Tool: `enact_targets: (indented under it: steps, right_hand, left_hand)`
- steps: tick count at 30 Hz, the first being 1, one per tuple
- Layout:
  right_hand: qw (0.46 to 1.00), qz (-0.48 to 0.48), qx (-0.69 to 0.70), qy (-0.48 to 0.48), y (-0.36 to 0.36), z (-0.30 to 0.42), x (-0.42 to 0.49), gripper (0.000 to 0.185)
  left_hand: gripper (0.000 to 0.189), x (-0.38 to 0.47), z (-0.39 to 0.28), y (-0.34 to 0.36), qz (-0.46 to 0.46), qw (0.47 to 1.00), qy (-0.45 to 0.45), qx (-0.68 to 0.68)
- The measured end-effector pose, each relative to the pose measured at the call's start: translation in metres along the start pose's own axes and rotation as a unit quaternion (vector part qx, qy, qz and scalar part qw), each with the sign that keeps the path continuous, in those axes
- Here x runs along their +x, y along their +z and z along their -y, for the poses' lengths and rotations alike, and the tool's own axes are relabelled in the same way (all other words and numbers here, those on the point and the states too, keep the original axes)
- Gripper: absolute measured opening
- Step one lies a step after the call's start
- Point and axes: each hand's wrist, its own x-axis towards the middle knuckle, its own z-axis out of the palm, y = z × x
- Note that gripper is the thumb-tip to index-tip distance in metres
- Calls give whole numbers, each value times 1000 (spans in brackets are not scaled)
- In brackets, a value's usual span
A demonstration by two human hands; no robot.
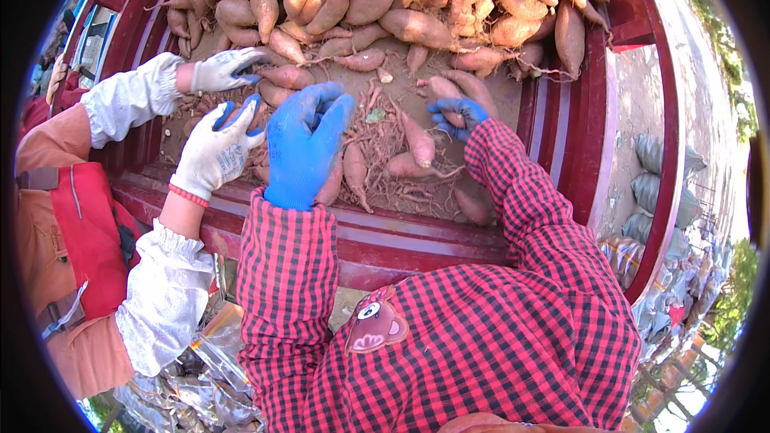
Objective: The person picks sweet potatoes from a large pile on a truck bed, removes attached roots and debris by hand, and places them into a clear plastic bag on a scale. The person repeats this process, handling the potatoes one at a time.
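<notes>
My left hand [310, 144], in a blue glove, hovers over the near part of the truck bed with its fingers curled. Whether anything sits inside those fingers is hidden. Farther right, my right hand [462, 117] grips a sweet potato [442, 88], its gloved fingers wrapped around the near end. Another sweet potato [475, 89] lies right beside that one. Between my hands, a pinkish sweet potato [417, 138] rests on a heap of thin roots [379, 159]. A smaller sweet potato [355, 169] lies near my left wrist.
A large sweet potato pile [415, 24] fills the far side of the red metal truck bed [421, 246]. At left, a co-worker's two white-gloved hands [216, 156] reach in close to my left hand. Stuffed sacks [646, 192] stand outside on the right.
</notes>
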Motion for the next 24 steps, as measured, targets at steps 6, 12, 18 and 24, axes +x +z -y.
enact_targets:
  steps: [6,12,18,24]
  right_hand:
    - [999,21,-8,-48,28,49,-36,36]
    - [940,158,187,-238,71,168,-112,37]
    - [841,-127,9,-525,105,295,-200,34]
    - [590,-496,-271,-576,-31,355,-284,57]
  left_hand:
    - [22,11,8,3,10,1000,17,-15]
    - [20,36,45,5,32,998,43,16]
    - [23,48,59,-2,25,998,-58,13]
    - [24,46,69,-19,5,999,-54,1]
